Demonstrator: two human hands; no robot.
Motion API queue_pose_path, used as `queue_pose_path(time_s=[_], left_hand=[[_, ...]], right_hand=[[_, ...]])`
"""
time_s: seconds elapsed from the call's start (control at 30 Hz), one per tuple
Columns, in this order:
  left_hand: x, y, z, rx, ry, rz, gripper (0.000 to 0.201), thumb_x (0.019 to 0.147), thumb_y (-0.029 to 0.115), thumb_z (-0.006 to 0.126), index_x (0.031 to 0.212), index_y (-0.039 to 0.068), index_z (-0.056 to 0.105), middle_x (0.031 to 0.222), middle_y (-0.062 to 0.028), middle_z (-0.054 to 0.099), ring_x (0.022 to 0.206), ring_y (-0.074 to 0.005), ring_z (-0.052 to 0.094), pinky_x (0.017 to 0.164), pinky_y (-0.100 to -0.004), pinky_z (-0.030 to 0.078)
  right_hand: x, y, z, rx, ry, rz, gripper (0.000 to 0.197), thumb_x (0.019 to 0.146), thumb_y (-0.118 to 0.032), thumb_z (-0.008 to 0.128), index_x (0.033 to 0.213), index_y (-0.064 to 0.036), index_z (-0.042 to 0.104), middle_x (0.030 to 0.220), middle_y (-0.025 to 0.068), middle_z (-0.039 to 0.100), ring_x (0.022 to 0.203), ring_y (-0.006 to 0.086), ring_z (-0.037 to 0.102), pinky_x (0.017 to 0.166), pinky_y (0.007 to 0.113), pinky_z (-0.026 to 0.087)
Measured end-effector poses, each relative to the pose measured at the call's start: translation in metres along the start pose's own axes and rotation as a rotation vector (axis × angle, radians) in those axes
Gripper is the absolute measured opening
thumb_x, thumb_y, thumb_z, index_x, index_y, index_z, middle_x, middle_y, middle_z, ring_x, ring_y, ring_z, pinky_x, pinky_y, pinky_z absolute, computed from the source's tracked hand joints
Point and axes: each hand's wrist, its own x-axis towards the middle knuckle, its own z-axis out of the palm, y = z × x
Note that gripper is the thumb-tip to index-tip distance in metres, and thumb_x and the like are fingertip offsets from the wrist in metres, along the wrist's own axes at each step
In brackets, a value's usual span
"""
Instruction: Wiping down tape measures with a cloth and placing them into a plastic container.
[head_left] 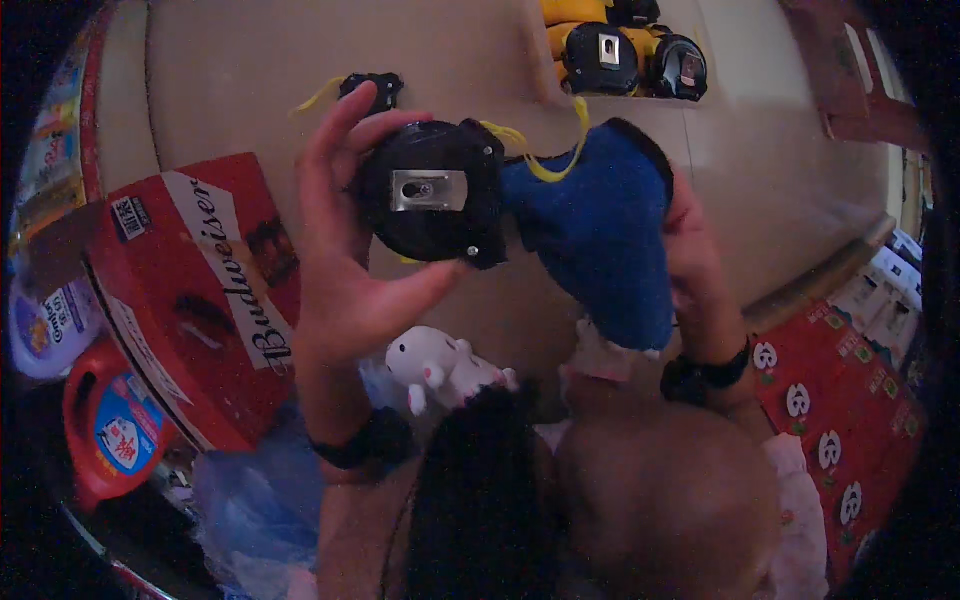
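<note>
Head view, clock from picture centre: black tape measure (432,192) sits at 11 o'clock, held up above the table (240,70). Left hand (340,260), 9 to 10 o'clock, spread part way, round the tape's casing: thumb along its lower edge, fingers at its far side and top, silver clip (452,190) facing the camera. Yellow cord (555,175) runs from the tape's top toward 2 o'clock, looping over the blue cloth (610,240). Right hand (692,245), between 2 and 3, closed on the cloth's outer edge; most fingertips hidden behind the fabric, exact grip can't be told. Cloth's near edge meets the tape's casing; can't tell if pressed on it. Black bands on both wrists. Another black tape (372,95) lies on the table at 11, farther out. Open box (545,75) at 1 holds more tapes (602,60), black and yellow. Red carton (175,330) at 9, orange-red bottle (112,425) at 8, white toy figure (435,362) at 7 below the left hand, red patterned sheet (830,400) near 4.
</note>
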Motion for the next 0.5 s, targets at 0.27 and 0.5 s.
queue_pose_path(time_s=[0.27,0.5], left_hand=[[0.005,-0.011,0.007,0.162,-0.025,0.318,0.103,0.047,0.018,0.081,0.130,0.003,0.021,0.115,-0.0152,0.047,0.104,-0.0270,0.049,0.089,-0.0362,0.040],[0.005,-0.003,0.008,0.613,-0.010,0.399,0.088,0.047,0.019,0.079,0.122,0.001,0.037,0.114,-0.0137,0.048,0.107,-0.0268,0.047,0.091,-0.0359,0.038]], right_hand=[[0.021,-0.006,0.023,-0.692,0.031,-0.476,0.068,0.065,-0.005,0.067,0.123,-0.0027,0.033,0.117,0.0102,0.045,0.103,0.0175,0.047,0.089,0.031,0.037],[0.025,0.004,0.041,-0.377,-0.031,-0.275,0.051,0.083,-0.012,0.051,0.128,-0.0015,0.028,0.117,0.0090,0.045,0.104,0.0142,0.046,0.090,0.027,0.037]])
